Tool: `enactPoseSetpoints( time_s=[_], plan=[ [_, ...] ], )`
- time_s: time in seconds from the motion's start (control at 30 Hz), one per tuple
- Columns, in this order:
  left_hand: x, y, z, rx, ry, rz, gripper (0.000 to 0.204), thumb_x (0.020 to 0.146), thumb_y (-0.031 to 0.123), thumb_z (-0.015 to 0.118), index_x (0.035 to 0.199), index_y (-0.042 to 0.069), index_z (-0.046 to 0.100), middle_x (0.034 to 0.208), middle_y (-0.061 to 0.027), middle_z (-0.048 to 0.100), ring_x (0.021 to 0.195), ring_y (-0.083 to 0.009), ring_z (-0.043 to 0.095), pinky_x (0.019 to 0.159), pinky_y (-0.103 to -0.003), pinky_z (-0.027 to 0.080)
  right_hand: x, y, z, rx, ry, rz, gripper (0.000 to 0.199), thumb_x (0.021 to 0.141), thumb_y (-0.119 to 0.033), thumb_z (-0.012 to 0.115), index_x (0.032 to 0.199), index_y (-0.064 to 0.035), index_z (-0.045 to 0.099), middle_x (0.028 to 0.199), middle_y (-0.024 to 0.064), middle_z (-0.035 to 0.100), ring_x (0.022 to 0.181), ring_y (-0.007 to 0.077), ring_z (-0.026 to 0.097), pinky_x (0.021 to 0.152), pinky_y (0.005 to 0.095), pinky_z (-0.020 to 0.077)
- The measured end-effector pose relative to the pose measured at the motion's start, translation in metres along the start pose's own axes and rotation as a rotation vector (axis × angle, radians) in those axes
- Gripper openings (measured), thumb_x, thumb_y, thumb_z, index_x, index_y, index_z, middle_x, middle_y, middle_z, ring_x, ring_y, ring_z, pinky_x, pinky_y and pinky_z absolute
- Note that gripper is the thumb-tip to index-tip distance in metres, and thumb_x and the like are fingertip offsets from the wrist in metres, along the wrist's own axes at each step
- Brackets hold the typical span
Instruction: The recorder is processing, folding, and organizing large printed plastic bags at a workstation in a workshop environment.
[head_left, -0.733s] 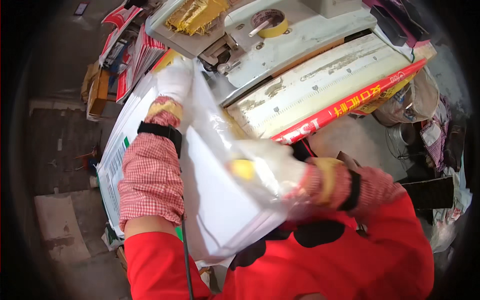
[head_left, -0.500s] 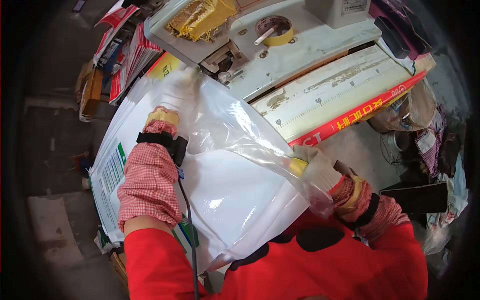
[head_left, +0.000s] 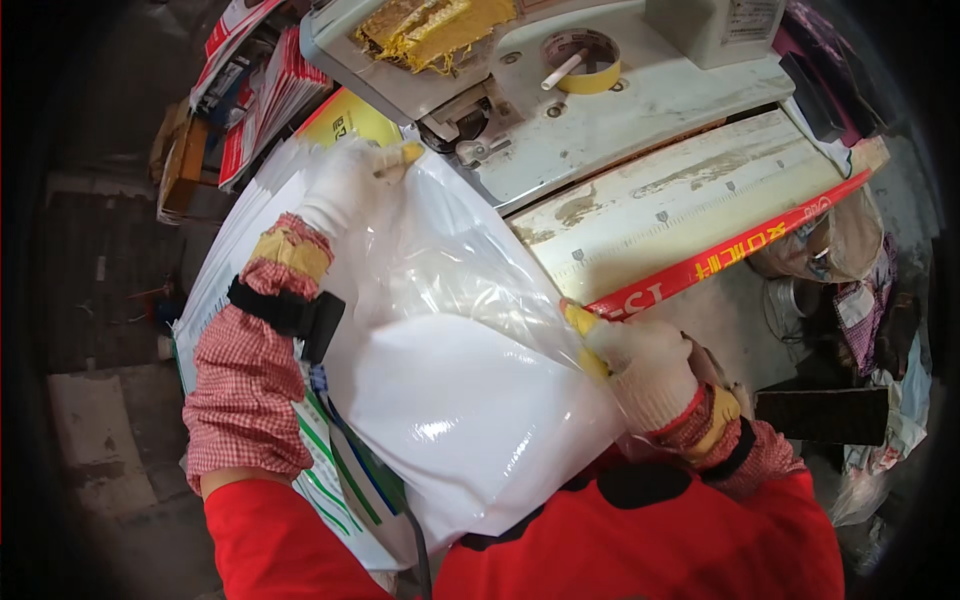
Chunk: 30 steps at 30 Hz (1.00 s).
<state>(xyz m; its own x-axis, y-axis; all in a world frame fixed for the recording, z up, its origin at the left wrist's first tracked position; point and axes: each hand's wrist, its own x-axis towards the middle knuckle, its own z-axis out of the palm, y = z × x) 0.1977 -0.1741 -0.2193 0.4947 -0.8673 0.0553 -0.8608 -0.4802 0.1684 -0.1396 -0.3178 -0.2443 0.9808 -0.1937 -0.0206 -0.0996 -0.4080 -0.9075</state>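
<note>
A large clear plastic bag [head_left: 450,270] with a white filled lower part [head_left: 470,420] lies across my lap. My left hand [head_left: 345,185], in a white glove with yellow fingertips, grips the bag's upper open edge near the machine. My right hand [head_left: 640,365], gloved the same way, pinches the bag's right edge close to my body. Checked red sleeve covers and black wrist straps are on both forearms. Under the bag lies a stack of white printed sacks [head_left: 235,270].
A worn white machine bench [head_left: 620,120] stands ahead, with a roll of yellow tape [head_left: 585,65], yellow scraps [head_left: 440,25] and a red-edged ruler strip [head_left: 720,265]. Stacked red-and-white printed packs [head_left: 265,90] sit at the upper left. Bags and clutter [head_left: 850,260] fill the right side.
The bag has been spread wider: my left hand moved up toward the machine and my right hand moved out to the right, pulling the film flatter.
</note>
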Motion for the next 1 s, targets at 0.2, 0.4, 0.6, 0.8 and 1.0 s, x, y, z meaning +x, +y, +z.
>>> enactPoseSetpoints(
  time_s=[0.2, 0.4, 0.6, 0.8, 1.0],
  plan=[
    [0.02, 0.014, 0.008, -0.333, -0.102, -0.187, 0.014, 0.077, 0.004, 0.06, 0.089, 0.002, 0.065, 0.083, -0.0103, 0.061, 0.08, -0.0183, 0.059, 0.072, -0.026, 0.045, -0.001, -0.003, 0.001, -0.705, -0.09, 0.055, 0.054, 0.068, -0.012, 0.058, 0.121, -0.0129, 0.051, 0.064, 0.0039, 0.057, 0.064, 0.0226, 0.061, 0.051, 0.0361, 0.0472],
    [0.073, -0.176, -0.024, 0.024, 0.207, 0.027, 0.024, 0.074, 0.021, 0.059, 0.092, 0.005, 0.064, 0.087, -0.02, 0.062, 0.084, -0.0373, 0.058, 0.071, -0.038, 0.049, 0.1, -0.003, 0.054, -0.108, -0.069, -0.403, 0.044, 0.069, -0.014, 0.06, 0.112, -0.0056, 0.051, 0.072, 0.0058, 0.06, 0.064, 0.0278, 0.059, 0.056, 0.0332, 0.0476],
    [0.088, -0.025, -0.095, 0.332, 0.272, -0.017, 0.02, 0.075, 0.015, 0.055, 0.09, 0.005, 0.063, 0.086, -0.0208, 0.062, 0.084, -0.0377, 0.058, 0.07, -0.042, 0.048, 0.182, -0.043, 0.046, -0.982, -0.024, -0.199, 0.026, 0.076, -0.018, 0.054, 0.097, -0.0048, 0.064, 0.084, 0.0146, 0.065, 0.077, 0.0287, 0.063, 0.069, 0.0337, 0.0498],
    [-0.001, 0.094, -0.117, 0.341, -0.186, 0.197, 0.013, 0.071, 0.013, 0.06, 0.074, 0.0, 0.06, 0.071, -0.0168, 0.058, 0.07, -0.0333, 0.056, 0.065, -0.037, 0.045, 0.207, -0.049, -0.009, -0.687, -0.586, -0.257, 0.018, 0.071, -0.021, 0.061, 0.077, -0.0061, 0.067, 0.077, 0.0108, 0.066, 0.069, 0.0276, 0.063, 0.059, 0.0358, 0.0496],
    [-0.029, 0.228, -0.09, 0.392, -0.286, 0.788, 0.026, 0.063, 0.026, 0.071, 0.08, 0.011, 0.058, 0.076, -0.0042, 0.057, 0.077, -0.0237, 0.054, 0.073, -0.039, 0.044, 0.271, 0.038, 0.012, -0.547, -0.302, -1.049, 0.019, 0.067, -0.024, 0.068, 0.072, -0.0074, 0.061, 0.069, 0.0119, 0.062, 0.067, 0.0291, 0.062, 0.055, 0.0354, 0.0472]
  ],
)
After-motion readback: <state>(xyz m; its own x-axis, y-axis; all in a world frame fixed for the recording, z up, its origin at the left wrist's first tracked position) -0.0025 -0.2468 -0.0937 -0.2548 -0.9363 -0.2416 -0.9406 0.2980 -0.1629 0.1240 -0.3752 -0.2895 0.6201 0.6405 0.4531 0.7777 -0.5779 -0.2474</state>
